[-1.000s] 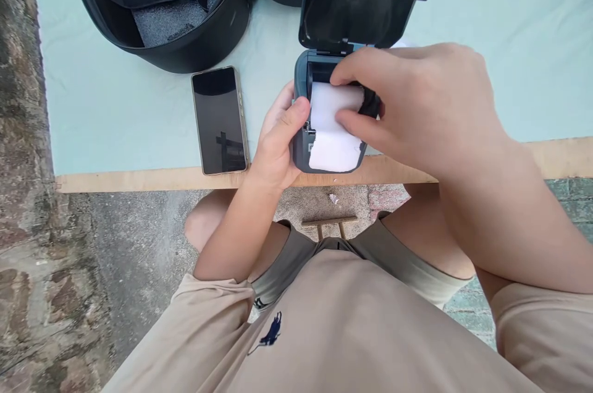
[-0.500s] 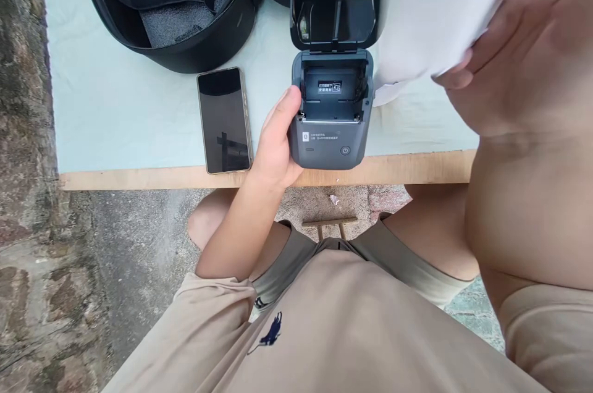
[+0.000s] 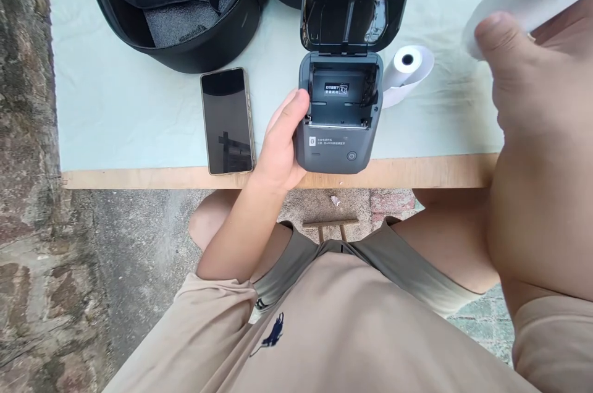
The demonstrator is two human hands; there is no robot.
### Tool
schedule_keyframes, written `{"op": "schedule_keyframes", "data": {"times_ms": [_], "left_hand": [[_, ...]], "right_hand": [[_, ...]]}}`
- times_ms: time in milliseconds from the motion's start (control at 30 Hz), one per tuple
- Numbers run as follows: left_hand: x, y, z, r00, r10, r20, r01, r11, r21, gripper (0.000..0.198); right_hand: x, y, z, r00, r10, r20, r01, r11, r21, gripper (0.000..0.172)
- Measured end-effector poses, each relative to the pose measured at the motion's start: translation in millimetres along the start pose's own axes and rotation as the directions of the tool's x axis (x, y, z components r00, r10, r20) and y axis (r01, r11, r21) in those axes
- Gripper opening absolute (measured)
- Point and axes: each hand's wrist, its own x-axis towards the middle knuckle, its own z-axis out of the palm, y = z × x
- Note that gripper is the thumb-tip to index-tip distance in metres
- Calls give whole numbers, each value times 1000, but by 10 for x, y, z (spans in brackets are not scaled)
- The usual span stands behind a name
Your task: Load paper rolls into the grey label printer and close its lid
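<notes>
My left hand (image 3: pixel 281 139) grips the left side of a dark grey label printer (image 3: pixel 331 149) near the table's front edge. The printer's lid (image 3: pixel 354 22) is swung up and back, and no roll lies in its bay. In my right hand (image 3: pixel 537 65) at the upper right is a white paper roll (image 3: pixel 514 4), its dark core end facing right. The thumb presses on the roll; the other fingers are partly hidden behind it. Just right of the printer, a smaller white paper roll (image 3: pixel 402 71) rests on the table with a loose strip curling off it.
A smartphone (image 3: pixel 227 124) with a dark screen lies left of the printer. Behind it stands an open black zip case (image 3: pixel 204 41) with foam and a strap inside. The pale cloth (image 3: pixel 125 127) ends at a wooden table edge (image 3: pixel 152 178) above my knees.
My right hand has moved right with the paper roll, away from the printer's lid. The smaller roll on the table has come into view. My left hand still holds the printer.
</notes>
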Motion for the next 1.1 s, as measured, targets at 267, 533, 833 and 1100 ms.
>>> {"op": "schedule_keyframes", "data": {"times_ms": [267,533,833,1100], "left_hand": [[-13,24,33,999,30,9,-30,999,-10,49],[-11,28,10,1000,16,-7,-16,1000,22,42],[-38,18,10,1000,15,-25,-13,997,75,34],[-34,14,6,1000,-2,-16,3,999,49,28]], "right_hand": [[-97,-87,-14,945,243,217,-147,914,-379,78],[-150,-419,74,963,-230,139,264,907,-328,46],[-160,-429,542,952,-100,291,262,760,-595,21],[-142,-561,469,962,48,270,72,906,-418,45]]}}
